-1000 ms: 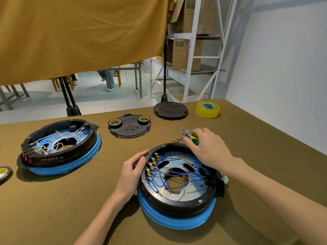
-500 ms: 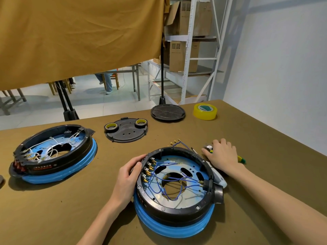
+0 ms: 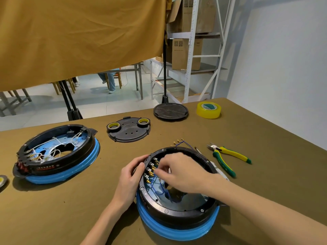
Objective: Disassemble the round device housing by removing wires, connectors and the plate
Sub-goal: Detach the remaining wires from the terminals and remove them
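A round black housing (image 3: 177,212) on a blue ring sits in front of me. Blue wires (image 3: 160,189) run across its metal plate to a row of brass connectors (image 3: 151,171) on the left inner rim. My left hand (image 3: 131,175) grips the housing's left rim. My right hand (image 3: 180,172) reaches inside over the plate, with its fingertips at the connectors; whether they pinch a wire is hidden by blur. A cut blue wire with brass terminals (image 3: 182,142) lies just behind the housing. Yellow-green cutting pliers (image 3: 226,159) lie on the table to the right.
A second housing (image 3: 58,152) with white wires stands at the left. A black cover plate (image 3: 129,129) carrying two tape rolls, a round black lid (image 3: 170,111) and a yellow tape roll (image 3: 208,107) lie further back. The table edge runs along the right.
My right hand put the pliers down on the table to the right, then moved left into the housing to the connectors. My left hand stayed on the rim.
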A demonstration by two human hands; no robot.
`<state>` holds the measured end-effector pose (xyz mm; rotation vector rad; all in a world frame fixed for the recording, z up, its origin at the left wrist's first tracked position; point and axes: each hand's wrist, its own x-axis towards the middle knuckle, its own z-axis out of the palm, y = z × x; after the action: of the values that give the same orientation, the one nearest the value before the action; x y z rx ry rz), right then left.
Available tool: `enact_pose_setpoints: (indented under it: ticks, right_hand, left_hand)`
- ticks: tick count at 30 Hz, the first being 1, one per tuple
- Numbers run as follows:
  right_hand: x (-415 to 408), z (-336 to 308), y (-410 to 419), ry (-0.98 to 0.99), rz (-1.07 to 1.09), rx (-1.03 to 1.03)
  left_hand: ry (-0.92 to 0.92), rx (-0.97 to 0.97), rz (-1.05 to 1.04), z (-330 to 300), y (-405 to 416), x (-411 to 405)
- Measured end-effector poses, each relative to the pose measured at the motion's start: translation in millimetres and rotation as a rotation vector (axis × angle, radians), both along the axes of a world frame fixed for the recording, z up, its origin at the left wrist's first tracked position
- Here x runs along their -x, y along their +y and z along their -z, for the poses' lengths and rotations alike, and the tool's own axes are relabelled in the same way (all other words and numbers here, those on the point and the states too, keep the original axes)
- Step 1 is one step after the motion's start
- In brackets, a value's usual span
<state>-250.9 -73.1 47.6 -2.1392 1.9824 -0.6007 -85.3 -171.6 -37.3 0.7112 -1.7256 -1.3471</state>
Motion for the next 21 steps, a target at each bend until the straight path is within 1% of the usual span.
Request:
enact_pose_setpoints:
  ticks: [2, 3, 4, 6, 8, 14, 18, 21]
  right_hand:
    - [-8.5, 6.8, 1.1, 0.197, 0.048, -0.035]
    - [-10.7, 8.8, 1.6, 0.263, 0.081, -0.041]
    - [-11.1, 10.1, 2.2, 0.274, 0.109, -0.051]
    - [-11.7, 10.8, 5.3, 0.194, 0.133, -0.082]
    - [-11.8, 9.4, 9.8, 0.151, 0.123, -0.07]
    - [-20.3, 8.3, 13.8, 0.137, 0.18, -0.119]
    - [-20.7, 7.5, 13.0, 0.181, 0.2, -0.164]
    - [-21.3, 7.1, 16.4, 0.228, 0.143, -0.132]
  left_hand:
    - [-0.003, 0.003, -0.006, 0.0, -1.1, -0.3]
    - [-0.003, 0.003, -0.009, -0.2, -1.3, -0.3]
    - [-0.002, 0.003, -0.011, -0.7, -1.2, 0.0]
    - [-0.001, 0.005, -0.01, -1.5, -0.8, -0.2]
    - [-0.001, 0.01, -0.004, -1.6, -0.4, 0.4]
    - [-0.007, -0.018, -0.008, -1.6, -0.2, 0.6]
    - [-0.019, -0.023, -0.016, -2.1, 1.0, -0.5]
    - [-0.026, -0.021, -0.024, -3.1, 1.6, -0.9]
